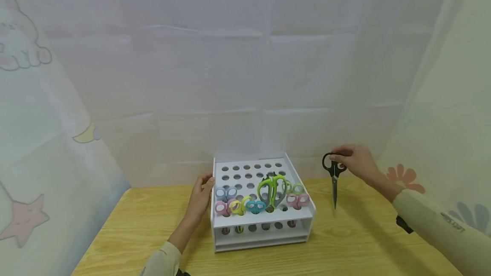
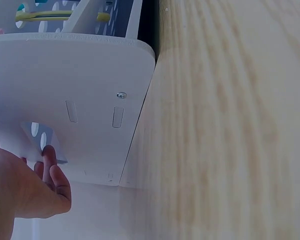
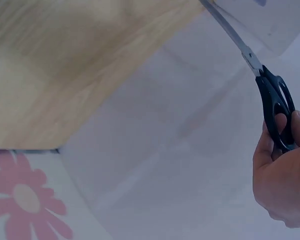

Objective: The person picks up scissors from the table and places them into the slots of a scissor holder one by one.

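Note:
A white rack [image 1: 264,219] with rows of round holes stands on the table. Several small scissors [image 1: 255,206] with coloured handles sit handles-up in its front holes, beside large green-and-grey scissors [image 1: 272,193]. My left hand [image 1: 200,195] grips the rack's left side; in the left wrist view its curled fingers [image 2: 50,155] lie at the cut-out in the side panel [image 2: 90,65]. Right of the rack, my right hand [image 1: 356,163] holds black-handled scissors [image 1: 334,173] by the handle loops. Their closed blades point down, above the table. In the right wrist view, thumb and fingers pinch the black handle [image 3: 272,107].
The wooden table [image 1: 153,225] ends at a pale hanging sheet [image 1: 192,76] behind the rack. Side sheets with printed figures, such as a red flower [image 1: 405,179], close off left and right. The rack has a lower shelf [image 1: 261,235] where blade tips show through holes.

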A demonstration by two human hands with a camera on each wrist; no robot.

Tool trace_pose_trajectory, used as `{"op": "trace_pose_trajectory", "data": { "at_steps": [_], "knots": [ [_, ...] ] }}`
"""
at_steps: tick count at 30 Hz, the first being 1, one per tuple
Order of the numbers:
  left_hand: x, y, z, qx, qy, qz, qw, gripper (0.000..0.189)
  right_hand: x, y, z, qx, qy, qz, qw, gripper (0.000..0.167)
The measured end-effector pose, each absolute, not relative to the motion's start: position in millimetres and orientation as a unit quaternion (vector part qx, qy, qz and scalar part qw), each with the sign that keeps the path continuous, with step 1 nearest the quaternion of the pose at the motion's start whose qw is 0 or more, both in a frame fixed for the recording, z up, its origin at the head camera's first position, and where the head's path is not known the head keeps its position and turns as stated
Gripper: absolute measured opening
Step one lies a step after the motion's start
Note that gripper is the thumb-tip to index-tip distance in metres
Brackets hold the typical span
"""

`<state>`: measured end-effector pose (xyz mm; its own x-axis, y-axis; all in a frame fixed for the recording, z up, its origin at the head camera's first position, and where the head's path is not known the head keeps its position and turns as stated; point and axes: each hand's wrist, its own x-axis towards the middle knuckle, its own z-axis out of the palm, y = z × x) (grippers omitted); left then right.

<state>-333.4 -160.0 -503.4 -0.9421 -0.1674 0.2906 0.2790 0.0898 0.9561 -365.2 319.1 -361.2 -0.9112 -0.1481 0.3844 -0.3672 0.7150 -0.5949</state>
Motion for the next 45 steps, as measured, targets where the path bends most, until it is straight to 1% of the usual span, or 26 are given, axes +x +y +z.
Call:
{"op": "trace_pose_trajectory", "data": {
  "at_steps": [9,12,14,17,20,26,31,35,40,42,45],
  "knots": [
    [-332,-154,-503,-0.03,-0.718,-0.676,0.164,0.049,-353,300,-319,0.149,-0.876,0.369,0.274,0.033],
    [-332,-154,-502,-0.027,-0.72,-0.675,0.16,0.051,-346,290,-302,0.157,-0.843,0.411,0.31,0.031],
    [-331,-154,-501,-0.028,-0.723,-0.671,0.16,0.052,-341,284,-292,0.17,-0.815,0.452,0.32,0.03],
    [-331,-155,-501,-0.03,-0.725,-0.668,0.162,0.052,-336,273,-280,0.191,-0.78,0.501,0.324,0.03],
    [-331,-155,-501,-0.03,-0.721,-0.673,0.164,0.051,-335,260,-277,0.206,-0.764,0.524,0.315,0.03],
    [-331,-151,-502,-0.037,-0.72,-0.674,0.161,0.051,-334,242,-298,0.222,-0.778,0.511,0.292,0.025],
    [-328,-149,-499,-0.036,-0.719,-0.676,0.158,0.051,-320,227,-309,0.224,-0.793,0.497,0.271,0.024],
    [-321,-150,-489,-0.033,-0.722,-0.674,0.152,0.048,-308,215,-305,0.221,-0.799,0.487,0.275,0.023],
    [-305,-150,-470,-0.039,-0.727,-0.669,0.152,0.044,-306,208,-302,0.225,-0.797,0.491,0.269,0.024],
    [-305,-150,-471,-0.038,-0.725,-0.671,0.15,0.044,-305,207,-301,0.225,-0.797,0.493,0.267,0.024],
    [-312,-150,-484,-0.043,-0.721,-0.674,0.156,0.045,-304,204,-302,0.218,-0.799,0.492,0.267,0.022]
  ]
}}
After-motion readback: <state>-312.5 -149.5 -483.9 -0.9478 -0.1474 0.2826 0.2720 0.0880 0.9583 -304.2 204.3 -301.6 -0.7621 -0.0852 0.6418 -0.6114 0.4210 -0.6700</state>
